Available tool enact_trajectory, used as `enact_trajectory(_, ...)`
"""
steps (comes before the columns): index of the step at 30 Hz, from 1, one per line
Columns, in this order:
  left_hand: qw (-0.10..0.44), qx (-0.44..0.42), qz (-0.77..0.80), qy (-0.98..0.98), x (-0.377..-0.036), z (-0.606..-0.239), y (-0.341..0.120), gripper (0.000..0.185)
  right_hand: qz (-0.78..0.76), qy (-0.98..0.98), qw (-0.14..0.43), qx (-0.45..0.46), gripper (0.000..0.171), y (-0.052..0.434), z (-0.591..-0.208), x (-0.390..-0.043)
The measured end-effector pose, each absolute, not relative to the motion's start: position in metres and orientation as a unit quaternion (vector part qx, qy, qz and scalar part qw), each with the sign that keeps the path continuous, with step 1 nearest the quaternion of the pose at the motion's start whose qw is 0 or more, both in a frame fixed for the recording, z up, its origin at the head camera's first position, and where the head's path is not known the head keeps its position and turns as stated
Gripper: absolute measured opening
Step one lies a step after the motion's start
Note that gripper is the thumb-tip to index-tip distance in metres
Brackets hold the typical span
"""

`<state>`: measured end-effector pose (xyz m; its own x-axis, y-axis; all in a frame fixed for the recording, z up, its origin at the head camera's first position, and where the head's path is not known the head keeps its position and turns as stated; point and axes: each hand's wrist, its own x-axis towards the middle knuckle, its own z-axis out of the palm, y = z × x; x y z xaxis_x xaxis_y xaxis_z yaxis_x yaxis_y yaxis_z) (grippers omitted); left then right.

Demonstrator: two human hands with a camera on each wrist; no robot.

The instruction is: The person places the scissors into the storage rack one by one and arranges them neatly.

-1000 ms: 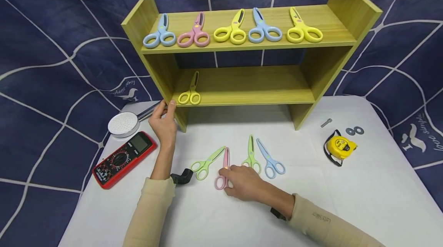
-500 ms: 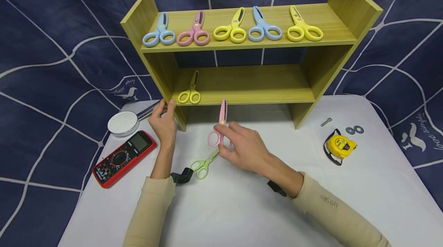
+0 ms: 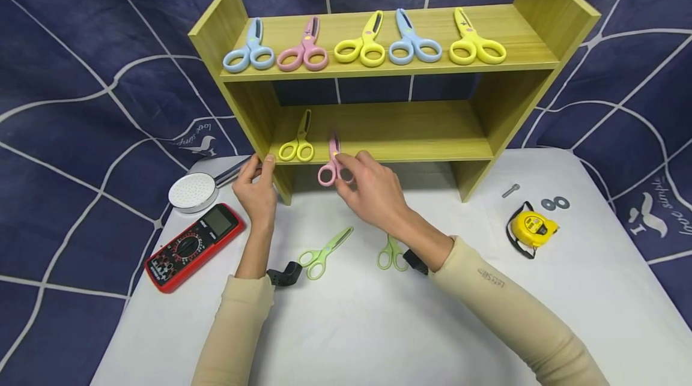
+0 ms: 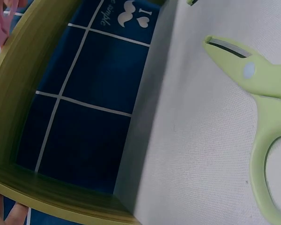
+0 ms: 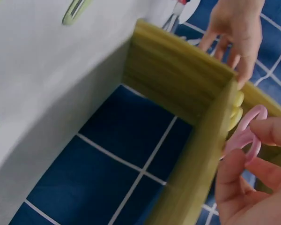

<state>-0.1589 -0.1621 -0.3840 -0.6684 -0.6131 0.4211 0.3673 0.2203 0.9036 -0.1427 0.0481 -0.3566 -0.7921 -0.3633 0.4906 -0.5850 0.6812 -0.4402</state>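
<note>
My right hand (image 3: 373, 188) pinches pink scissors (image 3: 327, 173) by the handles, blades pointing away, at the front edge of the lower board of a wooden shelf (image 3: 411, 152). Left of them on that board lie yellow scissors (image 3: 297, 147). My left hand (image 3: 256, 193) grips the shelf's left side panel, thumb at its front edge and fingers along the outside. In the right wrist view the pink handles (image 5: 256, 112) show between thumb and fingers. Green scissors (image 3: 323, 256) lie on the white table, and another green pair (image 3: 387, 256) is partly hidden by my right arm.
Blue, pink and yellow scissors (image 3: 363, 50) line the upper board. A red multimeter (image 3: 191, 248) and a shower head (image 3: 193, 192) are at the left. A yellow tape measure (image 3: 532, 230), a bolt (image 3: 510, 190) and washers (image 3: 555, 203) lie at the right.
My right hand has picked the pink scissors up off the table and carried them forward to the lower board. My left hand has stayed at the side panel.
</note>
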Motion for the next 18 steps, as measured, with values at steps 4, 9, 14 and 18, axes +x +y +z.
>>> enact_trajectory(4, 0.394, 0.095, -0.618, -0.673, -0.158, -0.384, -0.162, 0.027, 0.315, -0.896, 0.209, 0.234, 0.035, 0.043, -0.356, -0.155)
enact_trajectory(9, 0.388, 0.096, -0.618, -0.677, -0.157, -0.383, -0.161, 0.028, 0.3, -0.905, 0.213, 0.213, 0.028, 0.039, -0.352, -0.165)
enact_trajectory(14, 0.389, 0.096, -0.617, -0.678, -0.157, -0.382, -0.161, 0.028, 0.276, -0.921, 0.19, 0.196, 0.03, 0.036, -0.348, -0.173)
enact_trajectory(18, 0.387, 0.099, -0.62, -0.675, -0.157, -0.382, -0.162, 0.028, 0.282, -0.927, 0.167, 0.182, 0.033, 0.034, -0.344, -0.179)
